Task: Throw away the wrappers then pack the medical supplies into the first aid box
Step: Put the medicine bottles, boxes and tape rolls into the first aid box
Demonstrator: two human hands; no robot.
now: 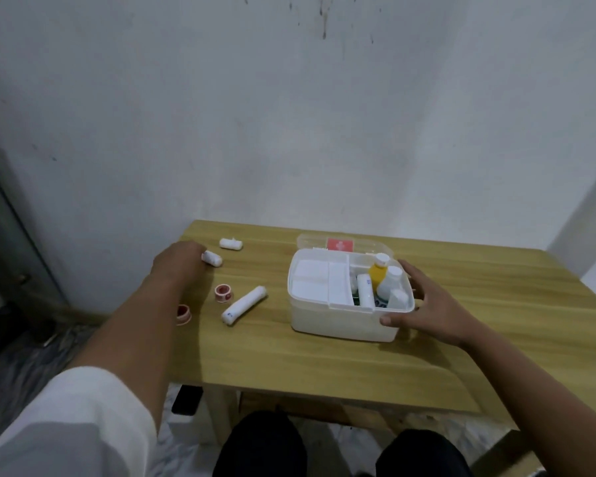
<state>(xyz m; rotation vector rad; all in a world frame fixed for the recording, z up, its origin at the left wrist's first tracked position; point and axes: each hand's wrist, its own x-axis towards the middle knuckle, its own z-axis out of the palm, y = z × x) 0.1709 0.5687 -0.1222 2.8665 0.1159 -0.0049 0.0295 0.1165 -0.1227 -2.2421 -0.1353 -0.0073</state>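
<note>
The white first aid box [338, 320] stands open on the wooden table [324, 356], its clear lid [324, 241] folded back. Inside are a yellow bottle [377, 271], a white bottle [389, 280], a bandage roll and white pads. My right hand [430, 304] rests on the box's right side, thumb on the front wall. My left hand [179, 261] reaches to a small white bandage roll [213, 259] at the table's left and touches its end. Another small roll [231, 243], a long bandage roll [244, 304] and two red tape rolls [223, 292] [183, 314] lie nearby.
The table stands against a white wall, with its left edge just beside my left forearm. A dark door frame [11, 235] is at far left. My dark-trousered knees [341, 449] are below the table's front edge.
</note>
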